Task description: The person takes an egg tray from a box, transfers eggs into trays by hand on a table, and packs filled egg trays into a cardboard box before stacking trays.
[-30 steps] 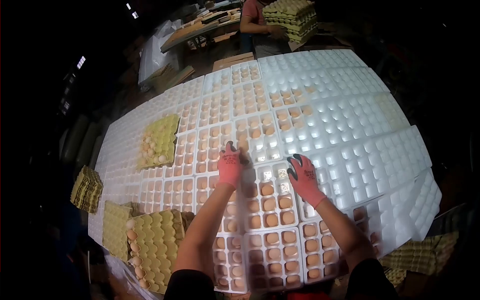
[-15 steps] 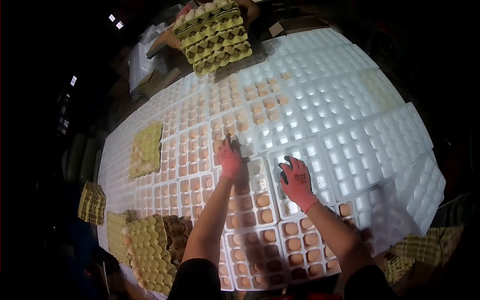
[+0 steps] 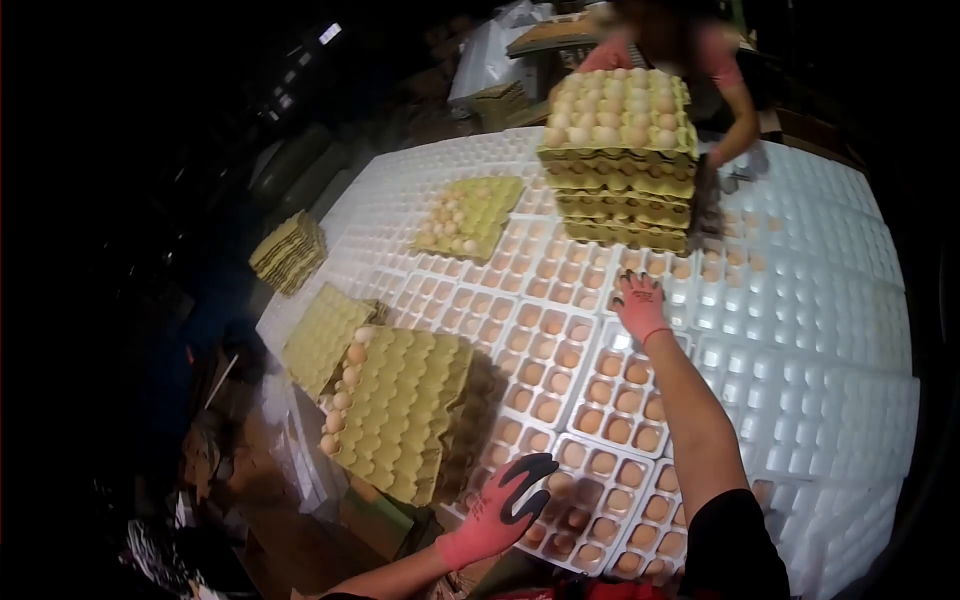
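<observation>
My left hand (image 3: 500, 508), in a pink glove with dark fingertips, is at the near edge of the white egg trays (image 3: 566, 440). Its fingers are curved but apart, holding nothing, close to some brown eggs (image 3: 573, 454). Farther forward, my right hand (image 3: 641, 303) reaches over a white tray with its fingers spread, just in front of a tall stack of yellow egg cartons (image 3: 625, 205). Nothing shows in its grasp. Pale eggs (image 3: 610, 108) fill the top carton of that stack.
A co-worker's arm (image 3: 738, 125) is beside the tall stack. More yellow cartons (image 3: 400, 405) stand at the near left, with eggs along one side. Another carton (image 3: 470, 215) lies on the trays, partly filled. Folded cartons (image 3: 288, 252) sit at the left edge.
The view has swung left. My left hand has drawn back to the near edge; my right hand has reached forward. The co-worker has brought the carton stack onto or over the white trays.
</observation>
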`<state>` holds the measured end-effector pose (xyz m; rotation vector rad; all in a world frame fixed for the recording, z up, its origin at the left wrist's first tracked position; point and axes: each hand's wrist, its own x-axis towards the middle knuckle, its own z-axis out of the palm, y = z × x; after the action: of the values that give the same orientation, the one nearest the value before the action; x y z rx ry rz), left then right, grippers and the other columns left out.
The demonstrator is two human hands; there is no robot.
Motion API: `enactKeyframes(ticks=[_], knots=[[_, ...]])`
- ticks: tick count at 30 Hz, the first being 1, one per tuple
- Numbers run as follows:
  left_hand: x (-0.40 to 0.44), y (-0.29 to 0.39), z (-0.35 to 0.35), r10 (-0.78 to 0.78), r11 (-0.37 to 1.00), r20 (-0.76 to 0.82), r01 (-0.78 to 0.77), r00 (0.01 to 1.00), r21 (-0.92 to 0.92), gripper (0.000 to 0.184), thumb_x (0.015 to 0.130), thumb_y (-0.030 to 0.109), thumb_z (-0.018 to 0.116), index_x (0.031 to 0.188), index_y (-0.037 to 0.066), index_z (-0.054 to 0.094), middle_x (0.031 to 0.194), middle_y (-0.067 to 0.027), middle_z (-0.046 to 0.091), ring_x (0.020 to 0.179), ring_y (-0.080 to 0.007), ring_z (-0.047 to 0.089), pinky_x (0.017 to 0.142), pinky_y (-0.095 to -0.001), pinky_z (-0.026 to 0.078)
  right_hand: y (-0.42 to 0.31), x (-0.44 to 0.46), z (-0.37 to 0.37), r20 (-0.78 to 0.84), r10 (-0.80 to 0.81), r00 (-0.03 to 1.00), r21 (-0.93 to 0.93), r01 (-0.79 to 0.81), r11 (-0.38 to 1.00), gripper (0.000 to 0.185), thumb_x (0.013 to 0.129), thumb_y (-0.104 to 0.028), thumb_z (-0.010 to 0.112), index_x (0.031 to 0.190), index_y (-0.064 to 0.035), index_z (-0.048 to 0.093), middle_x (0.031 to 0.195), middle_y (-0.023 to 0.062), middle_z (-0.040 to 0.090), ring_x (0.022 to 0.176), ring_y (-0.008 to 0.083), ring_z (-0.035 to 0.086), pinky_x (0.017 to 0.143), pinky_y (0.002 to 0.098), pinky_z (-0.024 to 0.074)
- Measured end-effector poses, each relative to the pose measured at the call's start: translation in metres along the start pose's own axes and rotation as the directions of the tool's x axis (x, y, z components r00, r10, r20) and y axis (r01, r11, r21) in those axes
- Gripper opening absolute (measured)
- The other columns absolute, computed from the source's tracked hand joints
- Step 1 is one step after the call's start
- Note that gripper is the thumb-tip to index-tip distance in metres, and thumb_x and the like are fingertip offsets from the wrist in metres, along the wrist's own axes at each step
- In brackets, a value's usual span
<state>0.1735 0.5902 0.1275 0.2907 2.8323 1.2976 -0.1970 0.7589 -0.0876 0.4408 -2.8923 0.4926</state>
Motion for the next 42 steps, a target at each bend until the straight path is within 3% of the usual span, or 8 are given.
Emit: enactKeyframes(ticks=[6, 10, 21, 27, 31, 35, 38, 42], knots=[[-0.100, -0.016, -0.124, -0.221, 0.949, -0.446, 0.296, 0.868, 0.106, 0.044, 0.077, -0.010, 0.061, 0.120, 0.001, 0.065, 0.121, -0.0169, 0.063, 0.114, -0.0327, 0.058, 0.098, -0.0353, 0.044, -0.010, 0.007, 0.001, 0.156, -0.023, 0.987, -0.237, 0.060, 0.970, 0.052, 0.095, -0.042, 0.050, 0.134, -0.0085, 0.054, 0.140, 0.0132, 0.053, 0.139, 0.0399, 0.034, 0.113, 0.0618, 0.0192], [-0.159, -0.085, -0.187, -0.086, 0.805, -0.690, 0.458, 0.718, 0.377, 0.035, 0.074, -0.009, 0.061, 0.107, 0.002, 0.069, 0.102, -0.0169, 0.063, 0.097, -0.0356, 0.061, 0.090, -0.0384, 0.048, -0.076, 0.010, -0.041, -0.163, 0.205, 0.965, 0.420, -0.120, 0.900, 0.032, 0.091, -0.018, 0.054, 0.119, -0.0055, 0.062, 0.118, 0.0158, 0.064, 0.112, 0.0352, 0.056, 0.095, 0.0434, 0.0458], [-0.162, -0.211, -0.279, -0.028, 0.778, 0.047, -0.007, 0.998, 0.628, 0.046, 0.080, 0.011, 0.067, 0.123, 0.005, 0.053, 0.125, -0.0158, 0.053, 0.112, -0.0330, 0.055, 0.093, -0.0425, 0.045, -0.489, -0.017, -0.040, -0.001, -0.961, 0.275, -0.115, 0.955, 0.274, 0.041, 0.082, -0.014, 0.066, 0.122, -0.0145, 0.062, 0.122, 0.0127, 0.056, 0.112, 0.0316, 0.056, 0.092, 0.0373, 0.0465], [-0.150, -0.224, -0.300, 0.149, 0.599, 0.148, -0.208, 0.978, 0.773, 0.041, 0.079, 0.011, 0.066, 0.119, 0.009, 0.055, 0.109, -0.0111, 0.056, 0.102, -0.0275, 0.057, 0.083, -0.0390, 0.046, -0.485, 0.002, -0.087, 0.027, -0.703, 0.711, 0.745, 0.455, 0.488, 0.045, 0.074, -0.012, 0.072, 0.118, -0.0128, 0.062, 0.116, 0.0145, 0.052, 0.104, 0.0308, 0.058, 0.088, 0.0400, 0.0491], [-0.147, -0.230, -0.311, 0.169, 0.700, 0.093, -0.186, 0.981, 0.690, 0.029, 0.086, 0.013, 0.063, 0.114, 0.008, 0.057, 0.106, -0.0088, 0.058, 0.103, -0.0234, 0.057, 0.087, -0.0374, 0.047, -0.504, -0.018, -0.083, 0.152, -0.865, 0.478, 0.290, 0.815, 0.501, 0.037, 0.078, -0.024, 0.071, 0.111, -0.0099, 0.063, 0.114, 0.0128, 0.053, 0.100, 0.0290, 0.061, 0.086, 0.0417, 0.0487], [-0.153, -0.254, -0.323, -0.336, 0.800, -0.137, 0.206, 0.932, -0.563, 0.039, 0.091, 0.017, 0.068, 0.125, 0.006, 0.053, 0.114, -0.0044, 0.059, 0.102, -0.0158, 0.060, 0.089, -0.0325, 0.050, -0.529, -0.025, -0.078, 0.340, -0.922, 0.185, -0.054, 0.983, 0.178, 0.041, 0.078, -0.029, 0.070, 0.112, -0.0076, 0.061, 0.107, 0.0143, 0.057, 0.097, 0.0315, 0.062, 0.087, 0.0410, 0.0486], [-0.147, -0.289, -0.328, -0.325, 0.459, 0.086, 0.237, 0.942, -0.856, 0.034, 0.088, 0.013, 0.072, 0.119, 0.006, 0.060, 0.114, -0.0036, 0.059, 0.092, -0.0155, 0.061, 0.087, -0.0339, 0.050, -0.501, -0.018, -0.107, 0.249, -0.825, 0.508, 0.413, 0.715, 0.565, 0.045, 0.080, -0.028, 0.068, 0.118, -0.0070, 0.059, 0.114, 0.0145, 0.057, 0.101, 0.0317, 0.062, 0.089, 0.0431, 0.0482], [-0.122, -0.257, -0.321, 0.050, 0.960, -0.028, -0.040, 0.998, 0.276, 0.040, 0.082, 0.014, 0.071, 0.119, 0.005, 0.056, 0.114, -0.0104, 0.056, 0.092, -0.0272, 0.061, 0.079, -0.0387, 0.051, -0.464, 0.017, -0.103, 0.220, -0.514, 0.829, 0.956, -0.077, 0.284, 0.057, 0.079, -0.017, 0.067, 0.134, -0.0120, 0.054, 0.118, 0.0084, 0.054, 0.099, 0.0170, 0.058, 0.084, 0.0316, 0.0502]])
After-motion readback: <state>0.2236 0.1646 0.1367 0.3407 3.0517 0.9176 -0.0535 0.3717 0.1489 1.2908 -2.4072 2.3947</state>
